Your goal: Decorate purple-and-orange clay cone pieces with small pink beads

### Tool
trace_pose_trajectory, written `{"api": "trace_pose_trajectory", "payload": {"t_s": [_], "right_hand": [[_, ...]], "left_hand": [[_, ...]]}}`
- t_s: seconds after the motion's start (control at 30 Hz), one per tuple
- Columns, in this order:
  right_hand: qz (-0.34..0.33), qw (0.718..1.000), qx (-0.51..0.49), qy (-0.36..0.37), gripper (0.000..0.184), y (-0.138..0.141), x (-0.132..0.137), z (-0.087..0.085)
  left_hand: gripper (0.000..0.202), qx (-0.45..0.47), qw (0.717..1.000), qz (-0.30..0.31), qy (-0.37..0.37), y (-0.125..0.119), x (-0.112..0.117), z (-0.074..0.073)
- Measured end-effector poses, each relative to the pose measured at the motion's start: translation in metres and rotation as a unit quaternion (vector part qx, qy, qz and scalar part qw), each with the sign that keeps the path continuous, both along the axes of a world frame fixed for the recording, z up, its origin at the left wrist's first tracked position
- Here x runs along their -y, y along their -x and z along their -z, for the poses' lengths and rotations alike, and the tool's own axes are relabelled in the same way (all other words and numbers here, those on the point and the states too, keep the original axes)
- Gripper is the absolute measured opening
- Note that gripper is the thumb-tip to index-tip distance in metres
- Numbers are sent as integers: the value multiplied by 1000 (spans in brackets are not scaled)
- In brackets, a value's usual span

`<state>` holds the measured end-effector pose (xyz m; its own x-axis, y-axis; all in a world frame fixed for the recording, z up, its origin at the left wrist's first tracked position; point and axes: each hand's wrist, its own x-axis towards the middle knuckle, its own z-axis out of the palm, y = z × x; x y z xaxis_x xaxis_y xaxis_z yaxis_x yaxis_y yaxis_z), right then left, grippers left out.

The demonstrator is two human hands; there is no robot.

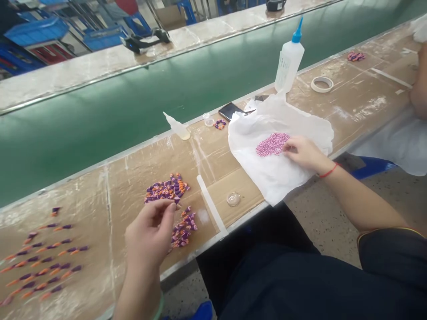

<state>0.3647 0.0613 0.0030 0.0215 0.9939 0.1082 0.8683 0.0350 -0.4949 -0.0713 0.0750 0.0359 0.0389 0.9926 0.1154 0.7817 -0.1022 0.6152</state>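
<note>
The left hand (pixel 151 235) hovers low over the bench (pixel 350 102), fingertips pinched together just beside a heap of purple-and-orange pieces (pixel 167 190); whether it grips one, I cannot tell. Farther right, the right hand (pixel 305 153) rests with fingers curled on pink beads (pixel 271 144) piled on white paper (pixel 276 178). Beyond stands a glue bottle (pixel 288 60).

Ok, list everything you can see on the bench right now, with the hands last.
glue bottle: one, white with blue nozzle, far edge
small bottle: one, clear, lying at far edge
tape roll: one, white, right
phone: one, black, behind sheet
white sheet: one, centre-right
pink beads: heap, on sheet
purple-orange pieces: heaps, centre
laid-out pieces: rows, left
clear dish: one, near edge
left hand: pinching at pieces
right hand: at beads
</note>
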Motion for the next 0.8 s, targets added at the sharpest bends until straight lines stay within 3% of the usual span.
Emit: {"api": "trace_pose_trajectory", "payload": {"t_s": [0.13, 0.37, 0.53, 0.67, 0.8], "right_hand": [[-3, 1000, -6, -8, 8, -3, -4, 2], [-7, 999, -40, -30, 15, 4, -12, 5], [42, 990, -118, -59, 17, 12, -6, 4], [107, 961, -242, -74, 9, 16, 8, 0], [136, 909, -383, -90, 18, 22, 15, -2]], "left_hand": [[24, 95, 994, -27, 44, -4, 22, -2], [27, 182, 977, 14, 105, -3, 42, 9], [27, 217, 970, 13, 107, -4, 51, 17], [29, 280, 955, -19, 92, -9, 57, 24], [28, 358, 929, -30, 84, -22, 60, 29]]}}
